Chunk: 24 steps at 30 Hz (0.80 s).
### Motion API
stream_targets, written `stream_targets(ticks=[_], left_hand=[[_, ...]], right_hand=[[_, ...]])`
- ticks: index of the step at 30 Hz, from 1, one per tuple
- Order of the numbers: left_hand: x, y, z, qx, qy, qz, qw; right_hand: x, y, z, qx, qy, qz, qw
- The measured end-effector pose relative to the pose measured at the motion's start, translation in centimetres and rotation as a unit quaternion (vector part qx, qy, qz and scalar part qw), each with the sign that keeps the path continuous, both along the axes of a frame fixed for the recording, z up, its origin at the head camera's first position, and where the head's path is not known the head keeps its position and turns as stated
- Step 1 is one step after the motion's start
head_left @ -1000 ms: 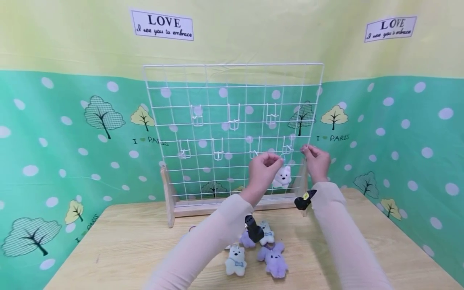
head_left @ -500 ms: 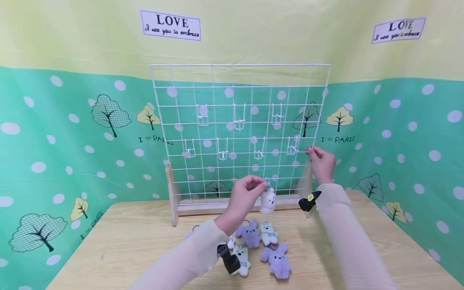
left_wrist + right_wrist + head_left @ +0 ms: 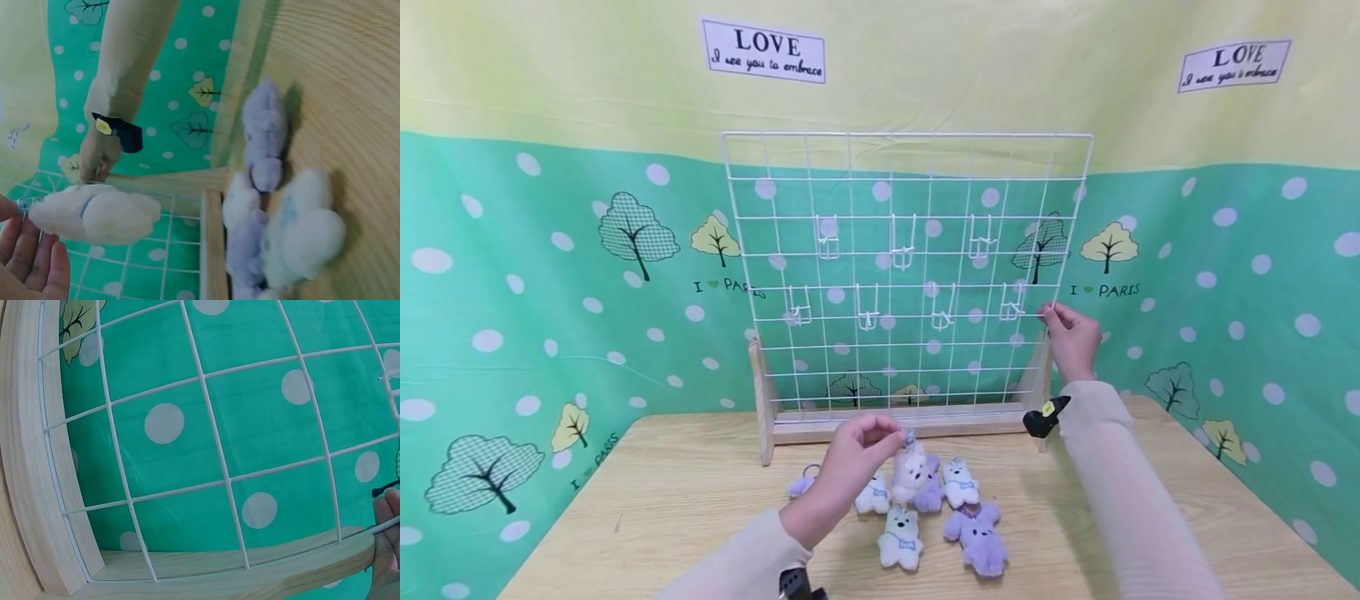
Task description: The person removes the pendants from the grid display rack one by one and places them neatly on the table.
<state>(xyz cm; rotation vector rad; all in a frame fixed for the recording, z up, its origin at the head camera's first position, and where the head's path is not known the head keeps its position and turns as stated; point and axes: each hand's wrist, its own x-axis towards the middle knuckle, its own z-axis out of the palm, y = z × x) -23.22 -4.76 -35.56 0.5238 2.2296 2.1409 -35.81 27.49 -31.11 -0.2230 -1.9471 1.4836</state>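
My left hand (image 3: 853,462) pinches the light-blue clasp at the top of a white bear plush keychain (image 3: 912,473), which hangs from the fingertips above the table. In the left wrist view this white bear plush (image 3: 97,215) dangles sideways beside the fingers. At the right side of a white wire grid rack (image 3: 910,133), my right hand (image 3: 1072,340) grips the edge wire with thumb and fingers. The right wrist view shows that hand (image 3: 387,550) at the wire, partly out of frame. Below the left hand, a white bear plush (image 3: 901,542) lies on the table.
Several white hooks (image 3: 902,254) hang on the grid in two rows. Its wooden base (image 3: 820,431) stands at the back of the wooden table (image 3: 647,517). A purple plush (image 3: 981,543), another white bear plush (image 3: 960,482) and several more lie in front of the base.
My left hand has moved down and left from near the lower right hook, carrying the white bear plush keychain. The right hand stays on the grid's edge. The head view has shifted slightly.
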Motion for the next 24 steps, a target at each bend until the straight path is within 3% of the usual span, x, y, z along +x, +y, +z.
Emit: stream_targets(ticks=[12,16,24], left_hand=[[1.3,-5.2,-2.8,-0.014,-0.042,-0.025,0.9987],[1.8,-6.4,-3.6,-0.026,-0.051,-0.055,0.9968],[2.7,-7.9,-5.3,-0.028,-0.048,-0.146,0.9877]], right_hand=[[-0.1,0.1,-0.1,0.007,0.0,-0.002,1.0],[-0.1,0.0,-0.1,0.005,-0.005,-0.003,1.0],[0.0,0.0,-0.1,0.003,0.008,-0.002,1.0]])
